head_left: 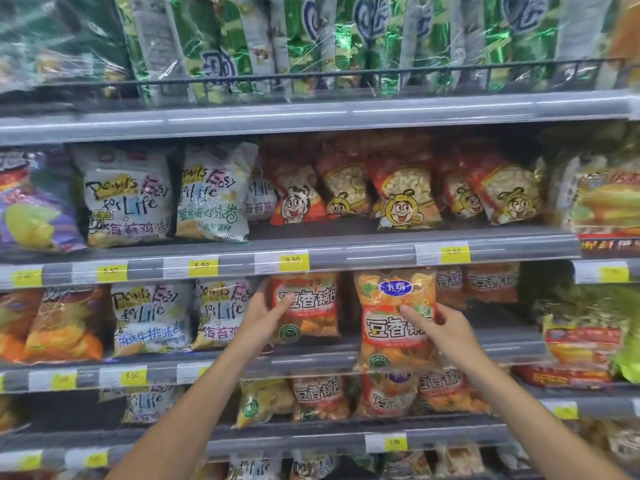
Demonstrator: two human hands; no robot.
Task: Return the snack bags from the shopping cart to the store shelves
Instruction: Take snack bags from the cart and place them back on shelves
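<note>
Store shelves fill the head view. My right hand (438,327) grips an orange snack bag (391,337) with a blue oval logo, held upright at the front edge of the third shelf (512,344). My left hand (266,315) rests on the left edge of a smaller red-orange bag (311,303) of the same kind that stands on that shelf, fingers curled around its side. More bags of this snack stand behind on the right (485,282) and on the shelf below (320,396). The shopping cart is out of view.
White "Easy for Life" bags (149,320) stand left of my left hand. Red bags with a cartoon bee (401,192) fill the shelf above, green packs (311,39) the top one. Yellow price tags (293,260) line the shelf edges. A dark gap lies right of the held bag.
</note>
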